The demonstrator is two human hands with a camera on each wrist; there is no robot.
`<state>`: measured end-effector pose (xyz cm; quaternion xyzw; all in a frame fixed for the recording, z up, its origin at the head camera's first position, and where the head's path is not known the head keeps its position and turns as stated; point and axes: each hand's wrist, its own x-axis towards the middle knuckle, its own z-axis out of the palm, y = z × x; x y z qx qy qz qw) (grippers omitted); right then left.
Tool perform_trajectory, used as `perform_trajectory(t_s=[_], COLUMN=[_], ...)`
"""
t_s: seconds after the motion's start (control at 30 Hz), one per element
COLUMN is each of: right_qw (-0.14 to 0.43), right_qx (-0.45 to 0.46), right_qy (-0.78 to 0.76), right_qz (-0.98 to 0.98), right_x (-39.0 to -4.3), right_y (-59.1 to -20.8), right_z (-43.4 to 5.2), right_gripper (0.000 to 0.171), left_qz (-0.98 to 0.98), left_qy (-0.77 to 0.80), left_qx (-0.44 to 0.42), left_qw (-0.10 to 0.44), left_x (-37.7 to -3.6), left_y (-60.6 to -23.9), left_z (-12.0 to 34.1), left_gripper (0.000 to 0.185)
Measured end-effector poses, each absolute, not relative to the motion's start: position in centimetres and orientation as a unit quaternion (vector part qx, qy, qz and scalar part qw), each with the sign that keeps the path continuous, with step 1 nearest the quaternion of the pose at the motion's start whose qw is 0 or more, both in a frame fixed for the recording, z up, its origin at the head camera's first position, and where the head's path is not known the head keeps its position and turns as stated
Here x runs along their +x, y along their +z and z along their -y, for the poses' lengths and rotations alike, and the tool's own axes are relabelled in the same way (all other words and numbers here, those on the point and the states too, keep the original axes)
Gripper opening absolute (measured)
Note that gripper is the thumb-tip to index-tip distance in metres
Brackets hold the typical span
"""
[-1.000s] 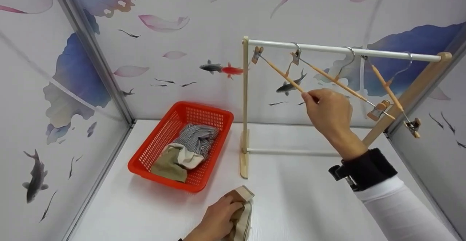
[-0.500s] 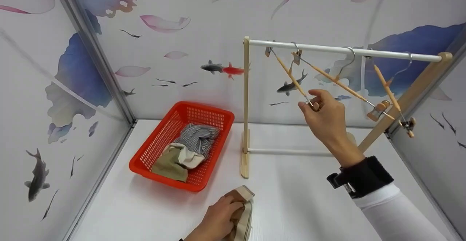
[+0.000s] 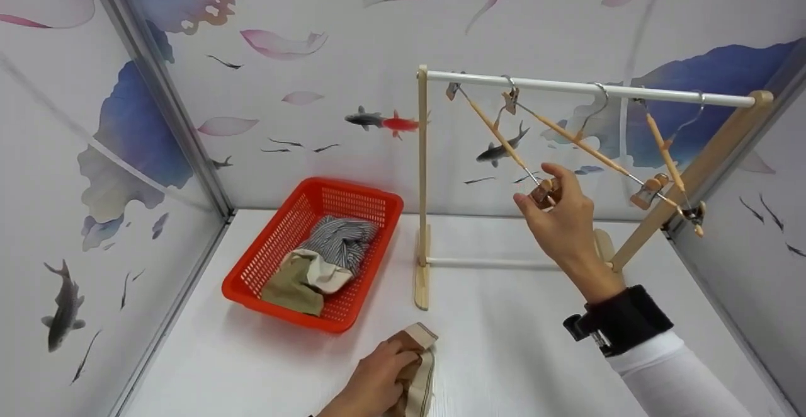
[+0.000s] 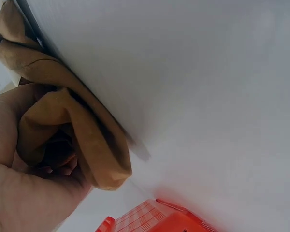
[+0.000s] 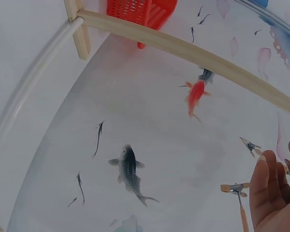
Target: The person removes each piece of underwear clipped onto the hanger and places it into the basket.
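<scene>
My left hand (image 3: 376, 376) grips a bunched piece of brown and beige cloth (image 3: 420, 373) low over the white tabletop. In the left wrist view, the brown cloth (image 4: 72, 104) folds over between thumb and fingers. My right hand (image 3: 563, 218) is raised at the front end of the leftmost clip hanger (image 3: 494, 130), a wooden bar with a metal hook. Its thumb and fingers curve round that hanger's clip (image 3: 543, 193). Only part of the right hand (image 5: 275, 193) shows in the right wrist view, with the clip at the frame's edge.
Two more clip hangers hang from the white rail (image 3: 554, 83) of a wooden rack (image 3: 423, 171), just right of my hand. Left of the rack stands a red basket (image 3: 252, 300) holding striped cloth (image 3: 343, 240) and olive and cream cloth (image 3: 293, 288). Printed panels wall the table.
The right hand has slid down from the hanger's bar to its front clip, and its fingers have spread a little. The leftmost hanger has swung slightly. The left hand stays put with the cloth.
</scene>
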<state>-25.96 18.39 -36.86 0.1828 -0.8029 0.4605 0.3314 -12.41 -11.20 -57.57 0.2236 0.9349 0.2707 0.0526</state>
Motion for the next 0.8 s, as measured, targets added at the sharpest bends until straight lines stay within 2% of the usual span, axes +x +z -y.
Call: perform_trajectory(t_s=[0.23,0.5,0.6,0.8], right_qw=[0.291,0.204,0.194,0.192], right_qx=[0.168,0.123,0.115,0.122], right_qy=[0.49,0.503,0.472,0.419], right_qz=[0.804,0.83,0.852,0.879], right_x=[-25.5,-24.6,-24.3,-23.7], right_y=[-37.7,-38.5,-38.9,-40.1], right_z=[-19.2,-20.0,-20.4,-21.0], right_gripper=[0.059,0.043,0.045,0.039], left_qz=[-0.923,-0.911,-0.899,-0.865], left_qy=[0.296,0.296,0.313,0.34], left_qx=[0.246,0.257,0.246,0.238], left_qw=[-0.019,-0.127,-0.182,-0.282], left_x=[-12.4,-12.3,-12.5,-13.5], left_y=[-56.7,-52.5,-50.9,-47.6], left_z=[11.5,12.5,13.0,14.4], left_gripper=[0.042,0.049,0.051,0.05])
